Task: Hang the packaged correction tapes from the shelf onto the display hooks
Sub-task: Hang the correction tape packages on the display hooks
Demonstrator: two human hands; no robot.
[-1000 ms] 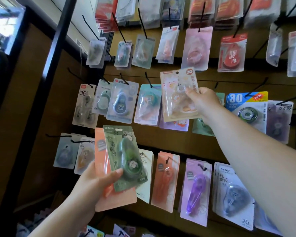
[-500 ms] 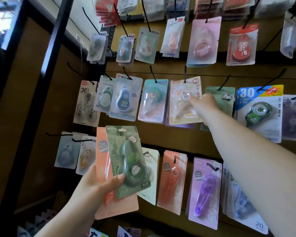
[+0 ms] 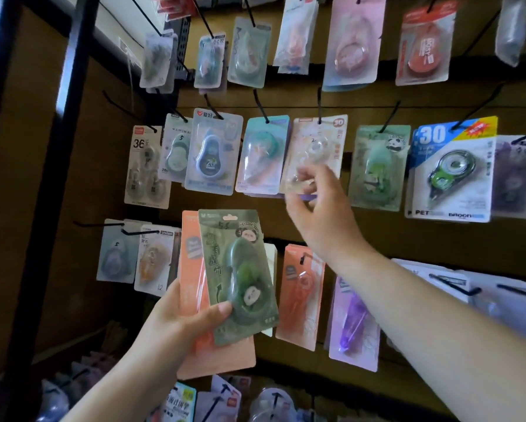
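My left hand (image 3: 179,324) grips a small stack of packaged correction tapes: a green pack (image 3: 240,275) in front and an orange pack (image 3: 194,287) behind it. A beige pack marked 30 (image 3: 316,147) hangs on a black hook (image 3: 319,102) in the middle row. My right hand (image 3: 319,214) hovers just below and in front of that beige pack, blurred, fingers loosely curled and holding nothing.
Rows of black hooks carry other packs: a blue one (image 3: 213,153), a teal one (image 3: 261,156), a green panda one (image 3: 377,169), a blue 30 pack (image 3: 450,169). A black upright post (image 3: 58,178) stands at left. More packs lie on the shelf below (image 3: 225,400).
My right hand slid the beige pack onto the middle-row hook, let it go and drew back down. The left hand kept hold of its stack.
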